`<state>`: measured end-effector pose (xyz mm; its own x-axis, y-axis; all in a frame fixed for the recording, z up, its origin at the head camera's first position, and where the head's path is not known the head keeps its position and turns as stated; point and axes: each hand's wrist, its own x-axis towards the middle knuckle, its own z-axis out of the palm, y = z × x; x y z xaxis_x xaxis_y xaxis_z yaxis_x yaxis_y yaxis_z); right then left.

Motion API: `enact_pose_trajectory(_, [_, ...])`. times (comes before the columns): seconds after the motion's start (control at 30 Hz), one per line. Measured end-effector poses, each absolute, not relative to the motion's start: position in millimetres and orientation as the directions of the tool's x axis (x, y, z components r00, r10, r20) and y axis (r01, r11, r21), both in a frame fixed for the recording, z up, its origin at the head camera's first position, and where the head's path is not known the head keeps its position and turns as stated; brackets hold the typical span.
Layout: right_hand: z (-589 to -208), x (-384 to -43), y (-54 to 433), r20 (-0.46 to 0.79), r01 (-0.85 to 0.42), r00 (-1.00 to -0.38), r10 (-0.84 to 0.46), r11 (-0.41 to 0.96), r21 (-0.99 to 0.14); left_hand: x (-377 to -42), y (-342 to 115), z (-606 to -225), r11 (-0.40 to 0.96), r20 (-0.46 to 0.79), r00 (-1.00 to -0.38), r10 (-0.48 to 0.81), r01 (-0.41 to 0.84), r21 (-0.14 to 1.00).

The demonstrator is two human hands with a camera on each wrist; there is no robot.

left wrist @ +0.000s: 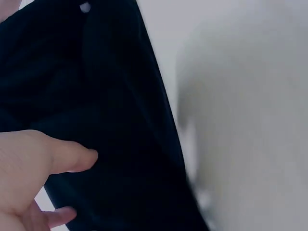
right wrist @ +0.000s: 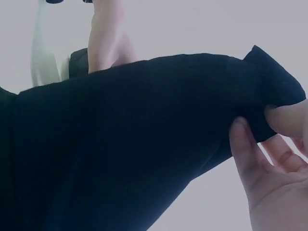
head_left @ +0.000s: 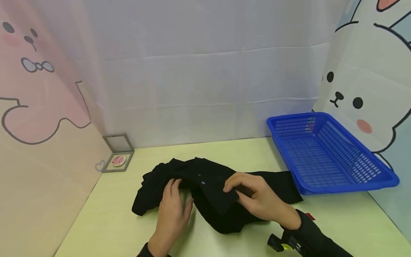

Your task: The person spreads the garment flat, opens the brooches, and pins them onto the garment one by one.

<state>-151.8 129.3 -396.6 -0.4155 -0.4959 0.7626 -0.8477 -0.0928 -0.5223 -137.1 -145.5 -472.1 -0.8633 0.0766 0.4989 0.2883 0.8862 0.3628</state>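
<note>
A black shirt [head_left: 218, 203] with small buttons lies rumpled across the table, its front partly raised. My right hand [head_left: 257, 194] pinches a corner of its cloth between thumb and fingers. In the right wrist view the fingers [right wrist: 245, 139] of that hand grip the narrow end of the dark fabric [right wrist: 134, 139]. My left hand [head_left: 173, 210] reaches to the shirt's near edge on the left, fingers extended at the cloth and thumb held apart. The left wrist view shows the thumb [left wrist: 72, 156] in front of the black fabric [left wrist: 120, 110].
A blue plastic basket [head_left: 337, 187] stands at the right, close to the shirt's flat right end. At the back left is a small grey-framed case [head_left: 112, 170], opened up, with a pink round item [head_left: 118, 161]. A small red tag [head_left: 309, 216] shows by my right wrist.
</note>
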Motion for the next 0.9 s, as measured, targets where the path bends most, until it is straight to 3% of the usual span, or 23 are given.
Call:
enact_pose_trajectory(0.33, [-406.0, -148.7, 128.7, 0.743, -0.793, -0.44, -0.504, -0.171, -0.585, -151.8, -146.2, -482.3, 0.885, 0.416, -0.906, 0.078, 0.255, 0.389])
enact_pose_trajectory(0.6, [-411.6, -142.2, 118.2, 0.698, -0.722, -0.485, -0.527, -0.209, -0.659, -161.1, -135.8, -479.2, 0.9, 0.514, -0.857, 0.032, 0.248, 0.358])
enact_pose_trajectory(0.73, [-414.2, -142.5, 118.0, 0.663, -0.729, -0.506, -0.551, -0.138, -0.67, -159.4, -137.3, -474.2, 0.907, 0.58, -0.808, 0.103, 0.316, 0.279])
enact_pose_trajectory(0.9, [-421.9, -146.8, 125.3, 0.576, -0.752, -0.561, -0.595, 0.074, -0.655, -152.8, -148.2, -464.6, 0.868, 0.586, -0.781, 0.216, 0.429, 0.252])
